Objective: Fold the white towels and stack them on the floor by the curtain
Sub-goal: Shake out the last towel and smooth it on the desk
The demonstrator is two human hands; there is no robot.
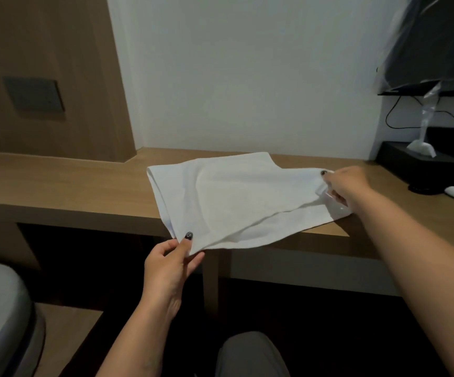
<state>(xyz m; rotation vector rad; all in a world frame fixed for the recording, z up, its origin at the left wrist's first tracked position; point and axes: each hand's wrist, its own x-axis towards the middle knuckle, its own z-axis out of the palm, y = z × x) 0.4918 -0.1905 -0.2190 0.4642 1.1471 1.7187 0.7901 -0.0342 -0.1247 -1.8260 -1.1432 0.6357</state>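
Wood desk runs across the middle, 9 to 3 o'clock, w/ a leg below centre. White wall behind at 12. Wood panel at 10–11 w/ a grey switch plate. Plastic-wrapped TV at 2, cable hanging under it. Black box at 3 on desk. Grey seat at 8. Light dim.
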